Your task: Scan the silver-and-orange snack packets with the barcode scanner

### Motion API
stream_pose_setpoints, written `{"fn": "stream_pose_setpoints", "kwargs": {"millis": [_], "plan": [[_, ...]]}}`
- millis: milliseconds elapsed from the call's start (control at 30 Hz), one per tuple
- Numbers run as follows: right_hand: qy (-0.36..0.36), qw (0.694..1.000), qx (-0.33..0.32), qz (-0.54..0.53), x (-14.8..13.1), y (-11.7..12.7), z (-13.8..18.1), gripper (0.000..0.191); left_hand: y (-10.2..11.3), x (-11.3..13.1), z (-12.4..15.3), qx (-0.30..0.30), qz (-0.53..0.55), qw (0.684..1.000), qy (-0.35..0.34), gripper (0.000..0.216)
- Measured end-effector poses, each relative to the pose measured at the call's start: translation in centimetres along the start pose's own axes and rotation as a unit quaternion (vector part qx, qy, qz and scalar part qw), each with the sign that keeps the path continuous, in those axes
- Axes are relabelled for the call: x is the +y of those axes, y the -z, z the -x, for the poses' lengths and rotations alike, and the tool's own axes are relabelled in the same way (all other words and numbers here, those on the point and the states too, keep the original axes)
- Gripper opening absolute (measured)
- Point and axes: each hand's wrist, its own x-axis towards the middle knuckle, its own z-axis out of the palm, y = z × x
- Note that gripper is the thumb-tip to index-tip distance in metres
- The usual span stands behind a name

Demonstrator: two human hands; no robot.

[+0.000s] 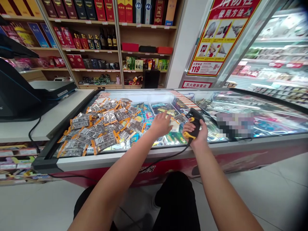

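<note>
My right hand is wrapped around a black and yellow barcode scanner, its cable running down to the left. My left hand reaches over the glass top of the chest freezer, fingers apart, and I see nothing held in it. A small clear packet with orange edges lies between that hand and the scanner. To the left, many similar packets are heaped loosely on the glass, some overlapping.
Left of the freezer stands a counter with a dark checkout machine. Through the glass, colourful frozen goods show. Behind are shelves of boxes and bottles; at right, a lit refrigerated display. The cable hangs across the freezer's front.
</note>
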Motion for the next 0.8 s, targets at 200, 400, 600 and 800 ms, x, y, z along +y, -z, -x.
{"fn": "stream_pose_setpoints", "kwargs": {"millis": [200, 400, 600, 800], "plan": [[0.007, 0.996, 0.013, 0.089, 0.4, -0.7, 0.0, 0.025, 7.3, -7.4, 6.4, -0.105, -0.052, 0.987, 0.113, 0.038], [-0.014, 0.995, -0.007, 0.097, 0.4, -0.7, 0.1, 0.031, 8.3, -12.0, 8.7, -0.148, -0.042, 0.984, 0.091, 0.032], [-0.062, 0.978, -0.024, 0.196, 0.5, -1.1, 0.1, 0.033, 7.4, -11.0, 6.5, -0.083, -0.084, 0.986, 0.114, 0.040], [-0.157, 0.944, -0.047, 0.286, 1.3, -1.5, -0.1, 0.041, 4.2, -9.5, 2.7, 0.124, 0.138, 0.952, 0.245, 0.037]]}}
